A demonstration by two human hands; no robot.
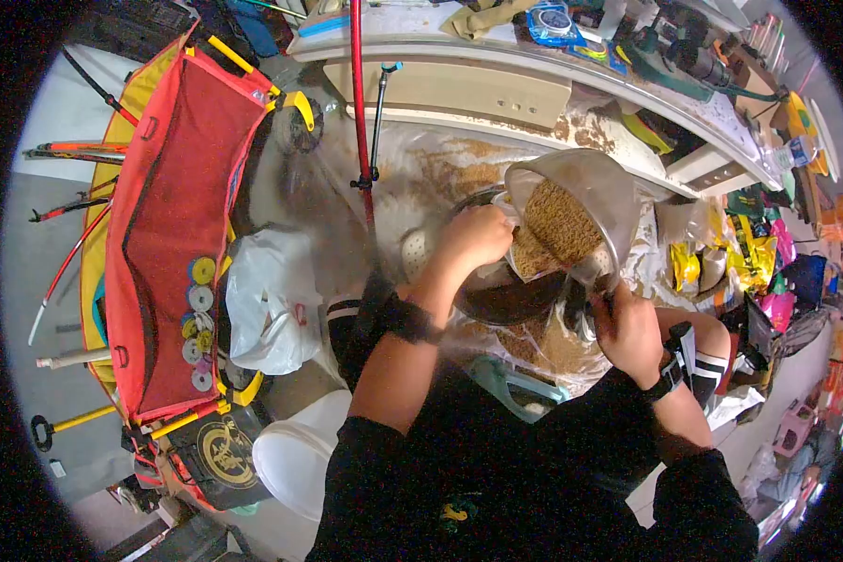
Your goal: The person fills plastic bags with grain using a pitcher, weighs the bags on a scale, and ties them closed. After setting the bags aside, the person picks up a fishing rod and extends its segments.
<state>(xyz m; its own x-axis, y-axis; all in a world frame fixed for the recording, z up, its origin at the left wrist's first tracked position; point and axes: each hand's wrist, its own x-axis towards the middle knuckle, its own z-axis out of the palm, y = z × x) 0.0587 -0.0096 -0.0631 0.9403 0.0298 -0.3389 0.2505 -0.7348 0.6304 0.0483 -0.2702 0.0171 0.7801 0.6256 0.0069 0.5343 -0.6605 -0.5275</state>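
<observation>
A tilted clear jug (pixel 571 211) of brown grain is gripped by both hands, left (pixel 473 239) at rim, right (pixel 628 332) at handle; overtipping could spill grain past the dark bowl (pixel 506 298).

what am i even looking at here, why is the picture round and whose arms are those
The picture comes from a camera worn on a person's head, looking down through a very wide lens, which bends it into a circle. The arms are that person's own. The left hand grips the rim of a clear plastic container of brown grains, tipped over a dark bowl. The right hand holds the container's lower edge. More grains lie on a plastic sheet underneath. To the left stand a red and yellow folding cart, a white plastic bag and a white bucket. A cluttered shelf runs along the top.
</observation>
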